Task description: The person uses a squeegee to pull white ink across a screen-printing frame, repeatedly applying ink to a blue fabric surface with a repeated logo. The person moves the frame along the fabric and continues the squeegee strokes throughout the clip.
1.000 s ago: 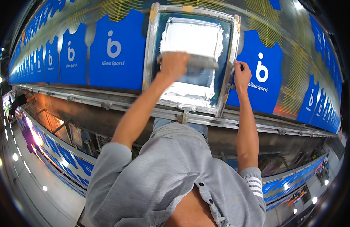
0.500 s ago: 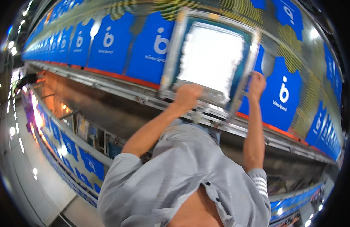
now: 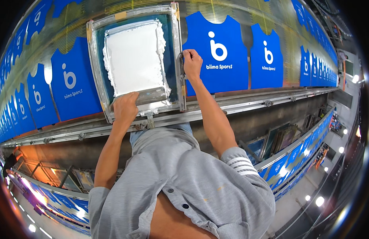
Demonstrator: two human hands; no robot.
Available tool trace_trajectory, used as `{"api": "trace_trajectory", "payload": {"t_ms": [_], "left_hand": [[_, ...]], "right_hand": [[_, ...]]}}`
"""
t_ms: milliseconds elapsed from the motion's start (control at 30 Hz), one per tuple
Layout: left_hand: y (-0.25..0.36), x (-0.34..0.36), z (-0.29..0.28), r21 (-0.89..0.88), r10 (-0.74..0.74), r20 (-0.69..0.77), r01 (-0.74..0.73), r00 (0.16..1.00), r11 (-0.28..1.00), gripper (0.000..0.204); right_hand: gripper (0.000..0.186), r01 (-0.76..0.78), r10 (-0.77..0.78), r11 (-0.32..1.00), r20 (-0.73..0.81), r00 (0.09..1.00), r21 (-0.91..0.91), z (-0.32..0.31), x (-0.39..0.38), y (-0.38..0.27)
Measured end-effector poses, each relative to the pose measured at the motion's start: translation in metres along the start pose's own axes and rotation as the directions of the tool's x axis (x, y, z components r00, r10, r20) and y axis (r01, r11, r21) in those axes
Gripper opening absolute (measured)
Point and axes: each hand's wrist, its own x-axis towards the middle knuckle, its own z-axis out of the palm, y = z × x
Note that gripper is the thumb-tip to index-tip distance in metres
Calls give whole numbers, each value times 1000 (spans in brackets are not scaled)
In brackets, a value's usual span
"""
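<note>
A screen-printing frame (image 3: 179, 44) with metal sides and a dark green mesh border lies on the long table in front of me. Thick white ink (image 3: 132, 59) covers the middle of its mesh, with ragged ridges along both sides. My left hand (image 3: 125, 107) is closed on the left end of a grey squeegee (image 3: 154, 95), which lies across the near end of the ink. My right hand (image 3: 193, 64) is closed, fingers curled against the outer right side of the frame. Whatever lies beneath the frame is hidden.
Blue bib-shaped fabric panels (image 3: 242, 53) with white prints line the table (image 3: 288, 59) on both sides of the frame. A metal rail (image 3: 240, 103) runs along its near edge. Behind me, stored screens (image 3: 280, 139) lean beneath another table, and another person (image 3: 11, 161) stands far left.
The view has turned, so the frame and both my hands appear farther left in the picture. My left hand stays on the squeegee at the near end, my right at the frame's side.
</note>
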Motion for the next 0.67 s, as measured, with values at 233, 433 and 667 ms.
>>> {"api": "trace_trajectory", "payload": {"t_ms": [233, 433, 667], "left_hand": [[-2, 20, -4, 81, -114, 200, 100, 973, 992, 25], [-2, -6, 20, 17, 66, -193, -64, 979, 998, 36], [-19, 73, -22, 228, -155, 287, 90, 945, 970, 42]], "right_hand": [[27, 57, -60, 992, -17, 998, -115, 18, 13, 20], [27, 98, -121, 934, -46, 992, -344, 17, 12, 9], [37, 486, -201, 856, 753, 627, -177, 25, -17, -89]]}}
